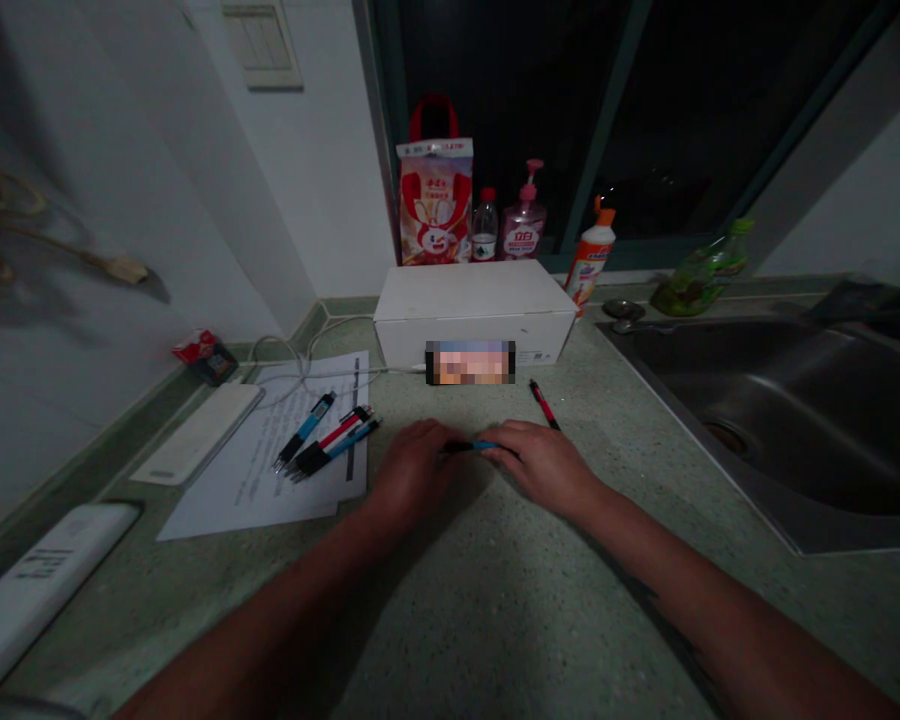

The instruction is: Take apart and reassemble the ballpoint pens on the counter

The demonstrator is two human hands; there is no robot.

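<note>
A blue and black pen (pixel 468 446) is held level between my two hands, just over the countertop. My left hand (pixel 418 458) has its fingers closed round the black end. On the blue end my right hand (pixel 538 457) is pinched, its thumb and fingertips together. Behind the right hand lies a red and black pen (pixel 544 404), apart from it. To the left, several blue pens and a red pen (pixel 339 430) rest in a loose bunch on printed paper sheets (pixel 262 487).
A phone (pixel 470 363) with a blurred screen leans on a white box (pixel 474 295), a cable running left from it. White power strips (pixel 199 435) lie at left. A steel sink (pixel 787 420) is at right; several bottles (pixel 523 225) and a red-handled bag (pixel 436 200) stand behind.
</note>
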